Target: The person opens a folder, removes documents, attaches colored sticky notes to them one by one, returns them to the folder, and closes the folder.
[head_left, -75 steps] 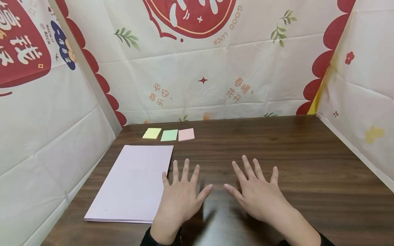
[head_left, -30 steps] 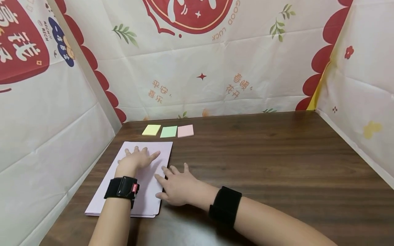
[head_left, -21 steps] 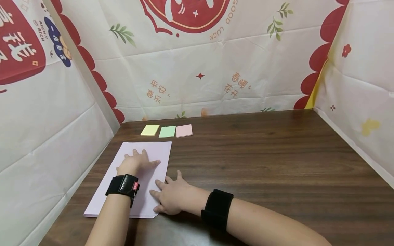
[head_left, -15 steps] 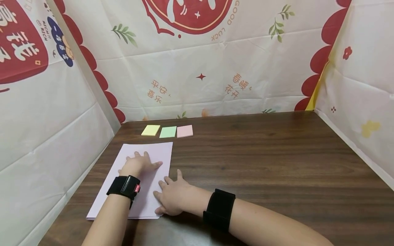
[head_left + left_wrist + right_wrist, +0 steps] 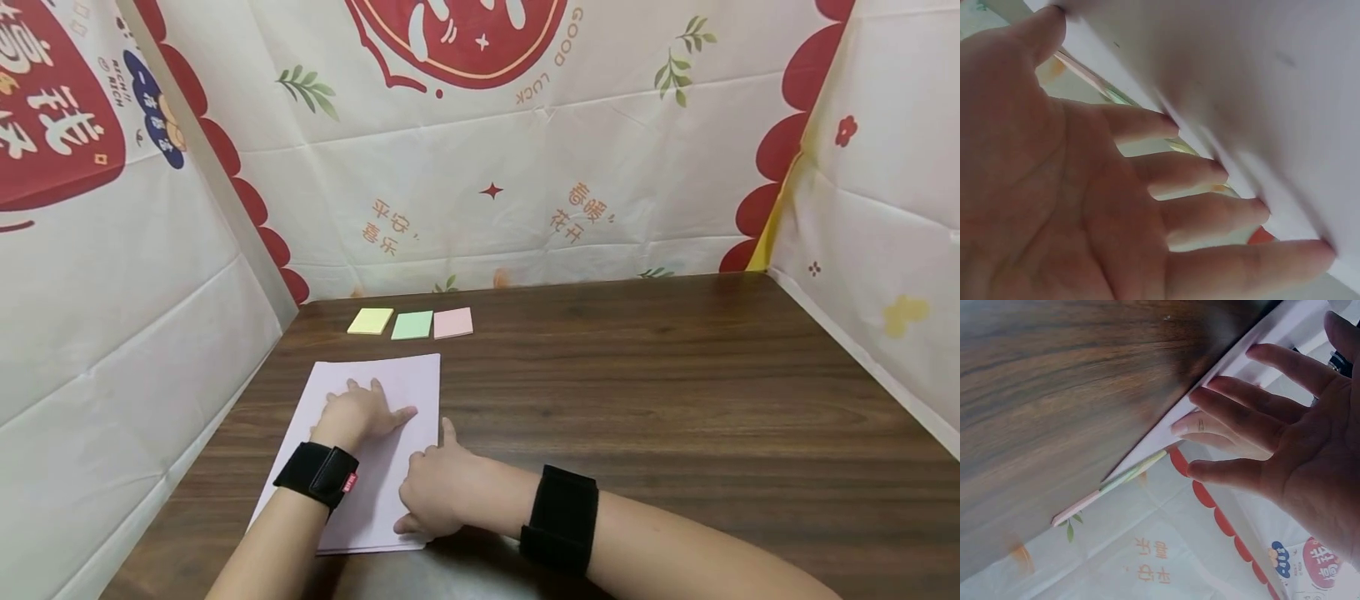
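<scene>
We read "GOOD LUCK" on the backdrop [image 5: 558, 50]. We count three sticky pads [image 5: 411, 324]. Our left hand [image 5: 360, 412] presses flat on the paper stack [image 5: 375, 492] at the table's [image 5: 675, 400] left; our right hand [image 5: 438, 492] rests fingers on its right edge, gripping nothing.

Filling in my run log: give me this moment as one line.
left hand: flat on paper stack | right hand: fingers at stack's right edge | beyond: yellow, green, pink sticky pads

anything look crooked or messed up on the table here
Only the paper stack sits slightly askew, its edges angled against the table grain. The left hand lies flat on it, the right hand at its right edge. The three sticky-note pads sit in a tidy row.
</scene>
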### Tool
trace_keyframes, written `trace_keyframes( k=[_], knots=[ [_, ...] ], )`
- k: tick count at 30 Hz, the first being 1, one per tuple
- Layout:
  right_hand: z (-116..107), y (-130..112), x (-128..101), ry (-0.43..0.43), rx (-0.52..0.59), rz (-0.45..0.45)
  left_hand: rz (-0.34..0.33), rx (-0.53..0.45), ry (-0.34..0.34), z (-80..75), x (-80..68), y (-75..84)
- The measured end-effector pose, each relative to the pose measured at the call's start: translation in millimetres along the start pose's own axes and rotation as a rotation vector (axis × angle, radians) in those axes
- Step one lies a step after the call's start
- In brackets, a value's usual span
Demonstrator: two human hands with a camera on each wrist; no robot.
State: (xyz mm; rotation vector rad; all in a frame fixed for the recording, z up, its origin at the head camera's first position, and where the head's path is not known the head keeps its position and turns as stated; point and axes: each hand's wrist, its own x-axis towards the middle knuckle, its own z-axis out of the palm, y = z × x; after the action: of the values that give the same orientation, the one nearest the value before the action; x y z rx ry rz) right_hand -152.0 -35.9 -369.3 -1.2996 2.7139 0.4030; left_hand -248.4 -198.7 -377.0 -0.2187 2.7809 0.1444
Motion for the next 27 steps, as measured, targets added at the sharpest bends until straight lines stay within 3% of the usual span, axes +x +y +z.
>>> trace_keyframes(
  k=[7, 13, 19, 27],
  knots=[
    [9.1, 12.3, -34.8, 0.017, -0.015, 0.031, 0.175, 0.197, 0.099, 4.7, -17.1, 21.6],
    [19.3, 34.2, -70.4, 0.065, 0.046, 0.047, 0.305, 0.218, 0.115, 9.6, -37.6, 47.1],
    [26.7, 57.1, -101.5, 0.073, 0.128, 0.079, 0.464, 0.232, 0.089, 14.8, -56.2, 71.3],
    [34.3, 77.3, -127.2, 0.018, 0.169, 0.179, 0.634, 0.230, -0.016, 23.6, -78.1, 93.3]
  ],
)
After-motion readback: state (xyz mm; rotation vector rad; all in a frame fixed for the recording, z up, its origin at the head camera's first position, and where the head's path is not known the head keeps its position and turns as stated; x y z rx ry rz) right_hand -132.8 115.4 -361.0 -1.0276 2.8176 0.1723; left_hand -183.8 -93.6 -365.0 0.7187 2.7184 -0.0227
